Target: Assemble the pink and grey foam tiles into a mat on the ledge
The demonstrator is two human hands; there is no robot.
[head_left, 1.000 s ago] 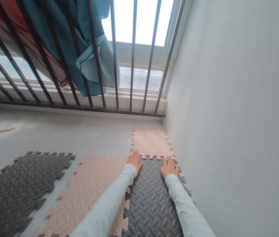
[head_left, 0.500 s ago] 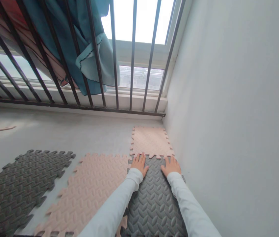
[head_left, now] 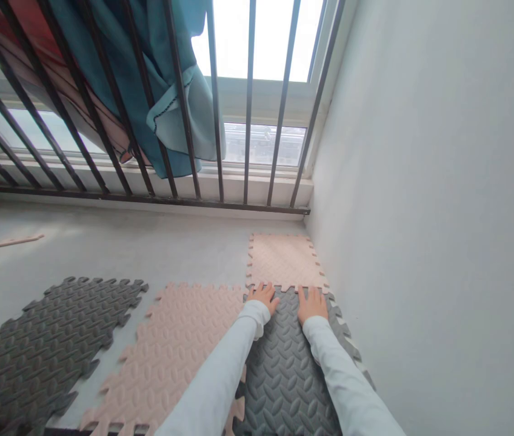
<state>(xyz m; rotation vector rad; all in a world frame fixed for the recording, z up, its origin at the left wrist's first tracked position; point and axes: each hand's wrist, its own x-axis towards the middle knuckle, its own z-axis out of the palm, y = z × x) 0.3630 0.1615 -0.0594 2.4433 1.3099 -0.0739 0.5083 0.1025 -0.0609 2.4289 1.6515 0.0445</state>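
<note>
My left hand (head_left: 263,297) lies with fingers spread on the far left corner of a dark grey foam mat tile (head_left: 287,363). My right hand (head_left: 313,304) rests flat on the same tile, toward its far right side, fingers stretched out. Just beyond my fingertips, a pink foam mat tile (head_left: 287,260) meets the grey tile's far edge. To the left, a larger-looking pink foam tile (head_left: 184,345) lies alongside the grey one. The near end of the grey tile is cut off by the frame.
Another dark grey foam tile (head_left: 70,327) lies further left on the pale floor (head_left: 170,248). A white wall (head_left: 443,242) rises close on the right. Metal railing (head_left: 234,206) runs across the far side, with hanging cloth (head_left: 157,109) behind it. A thin pink strip (head_left: 6,243) lies at left.
My right hand has shifted inward and left across the grey tile, uncovering its toothed right edge. My left hand stays near the far left corner. The view has turned slightly left.
</note>
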